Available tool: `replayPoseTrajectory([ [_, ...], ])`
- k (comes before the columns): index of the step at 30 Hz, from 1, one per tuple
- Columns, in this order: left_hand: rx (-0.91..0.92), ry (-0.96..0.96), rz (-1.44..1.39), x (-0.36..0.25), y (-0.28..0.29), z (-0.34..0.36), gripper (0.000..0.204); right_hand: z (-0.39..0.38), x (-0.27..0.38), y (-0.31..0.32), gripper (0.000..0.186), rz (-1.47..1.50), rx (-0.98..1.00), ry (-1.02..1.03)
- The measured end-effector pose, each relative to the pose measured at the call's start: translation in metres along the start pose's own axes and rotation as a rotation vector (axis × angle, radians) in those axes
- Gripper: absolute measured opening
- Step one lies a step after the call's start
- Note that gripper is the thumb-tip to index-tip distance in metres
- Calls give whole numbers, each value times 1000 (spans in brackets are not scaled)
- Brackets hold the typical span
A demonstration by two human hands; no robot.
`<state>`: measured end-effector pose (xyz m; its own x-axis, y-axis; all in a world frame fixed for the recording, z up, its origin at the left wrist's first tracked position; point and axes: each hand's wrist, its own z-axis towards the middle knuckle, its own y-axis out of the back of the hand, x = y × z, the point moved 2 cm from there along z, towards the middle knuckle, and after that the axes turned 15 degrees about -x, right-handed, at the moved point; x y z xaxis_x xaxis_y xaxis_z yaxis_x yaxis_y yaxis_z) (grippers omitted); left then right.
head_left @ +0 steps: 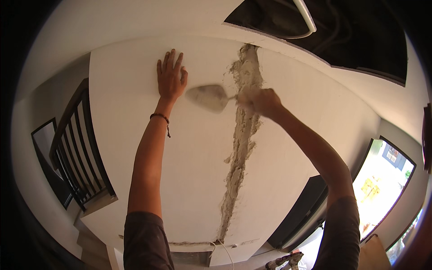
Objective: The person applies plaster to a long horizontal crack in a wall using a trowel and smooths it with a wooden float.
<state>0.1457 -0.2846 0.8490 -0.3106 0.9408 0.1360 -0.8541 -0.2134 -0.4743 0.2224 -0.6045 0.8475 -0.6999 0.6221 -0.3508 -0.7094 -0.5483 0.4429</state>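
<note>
A long strip of rough grey mortar (245, 130) runs down the white wall (193, 171) from the ceiling edge to near the floor. My right hand (265, 102) is closed round the handle of a pointing trowel (209, 97), in front of the strip's upper part. The trowel's blade points left and is blurred by motion; whether it touches the wall I cannot tell. Left of the blade, my left hand (171, 78) lies on the bare wall with its fingers stretched upward and holds nothing. A beaded bracelet (160, 118) circles that wrist.
Overhead at right is a dark opening in the ceiling (360, 45) with a white pipe (306, 18). A dark stair railing (78, 144) stands at left. At lower right are a black panel-like object (299, 211) and a bright doorway (382, 180). White cables (220, 245) emerge at the strip's foot.
</note>
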Motion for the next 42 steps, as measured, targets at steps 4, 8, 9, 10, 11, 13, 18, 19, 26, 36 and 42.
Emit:
replayPoseTrajectory([
  [4, -20, 24, -33, -12, -7, 4, 46, 4, -36, -4, 54, -45, -119, -106],
  [8, -3, 21, -29, -6, 2, -1, 47, 2, 0, 15, 50, 22, 29, -93],
  [9, -5, 25, -31, -8, 2, 0, 47, 13, -15, 13, 48, -4, 36, -174],
  [10, -12, 31, -38, -10, 1, 2, 47, 17, -26, 14, 46, -37, 41, -257],
  [11, -24, 30, -30, -7, 0, 7, 47, 14, -28, 2, 47, -24, -40, -240],
  [13, -9, 36, -31, -8, 1, 6, 47, 5, -12, 7, 51, 66, -65, -132],
  [18, 2, 48, -56, -13, 3, 0, 46, 17, -31, -3, 45, -40, -42, -247],
  [19, 9, 46, -47, -10, 3, 3, 46, 13, -26, -3, 46, -27, -83, -224],
  [26, -1, 43, -24, -5, -1, 5, 47, 22, -27, 10, 48, 14, -52, -228],
  [36, 3, 40, -16, -2, 5, 3, 46, 9, -12, 16, 52, 93, -74, -49],
  [42, 13, 40, -8, -4, 4, 4, 46, 18, -20, 19, 47, 37, -31, -156],
])
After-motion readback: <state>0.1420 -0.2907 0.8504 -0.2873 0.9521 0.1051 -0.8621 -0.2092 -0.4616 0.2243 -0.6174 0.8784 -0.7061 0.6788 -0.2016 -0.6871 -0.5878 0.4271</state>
